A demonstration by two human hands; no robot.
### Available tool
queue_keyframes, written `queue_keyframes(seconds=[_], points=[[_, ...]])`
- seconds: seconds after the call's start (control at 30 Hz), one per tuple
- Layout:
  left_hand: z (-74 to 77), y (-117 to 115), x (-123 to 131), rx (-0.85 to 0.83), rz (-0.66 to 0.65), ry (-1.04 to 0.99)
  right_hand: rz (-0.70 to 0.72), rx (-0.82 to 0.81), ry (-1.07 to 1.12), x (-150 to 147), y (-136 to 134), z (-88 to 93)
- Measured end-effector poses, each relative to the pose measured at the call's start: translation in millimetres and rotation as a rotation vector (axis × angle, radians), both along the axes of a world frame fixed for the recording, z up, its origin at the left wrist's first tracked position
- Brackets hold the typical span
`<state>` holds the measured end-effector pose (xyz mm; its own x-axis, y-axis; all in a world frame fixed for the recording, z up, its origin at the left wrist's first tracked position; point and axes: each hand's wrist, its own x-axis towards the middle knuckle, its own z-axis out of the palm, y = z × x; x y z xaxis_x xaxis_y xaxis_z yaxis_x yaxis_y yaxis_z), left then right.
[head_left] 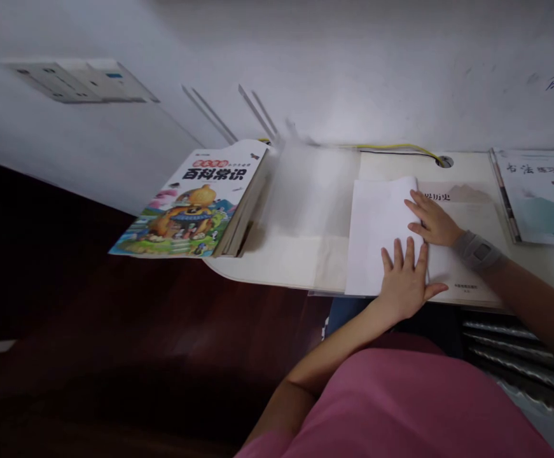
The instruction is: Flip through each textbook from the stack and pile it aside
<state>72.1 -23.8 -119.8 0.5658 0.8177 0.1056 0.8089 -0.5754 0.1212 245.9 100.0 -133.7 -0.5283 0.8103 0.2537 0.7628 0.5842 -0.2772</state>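
An opened book lies near the front edge of the desk. Its title page (479,232), printed with Chinese characters, is on the right, and a blank white page (376,229) is folded to the left. My left hand (404,283) lies flat on the lower part of the white page, fingers spread, thumb reaching over the fold. Farther up, my right hand (433,217), with a grey band on its wrist, rests open across the fold, partly covering the title. A clear plastic sheet (336,219) stretches left from under the white page.
A stack of books topped by a colourful cover (188,210) overhangs the left end of the white desk (267,270). Another book (544,197) lies at the right. A yellow cable (391,147) runs along the wall to a hole. Wall sockets (79,81) are at upper left.
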Motion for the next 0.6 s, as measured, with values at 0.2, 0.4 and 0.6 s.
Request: queue_keyframes(seconds=[0.2, 0.4, 0.6], points=[[-5.3, -3.6, -0.5, 0.033, -0.076, 0.017, -0.020, 0.004, -0.077, 0.0, -5.1, 0.9], [-6.9, 1.0, -2.8, 0.047, -0.087, -0.001, -0.047, 0.006, -0.047, 6.8, -6.3, -2.1], [-8.7, -1.0, -10.2, 0.059, -0.078, 0.005, -0.051, -0.005, -0.059, 5.8, -7.2, 0.2]])
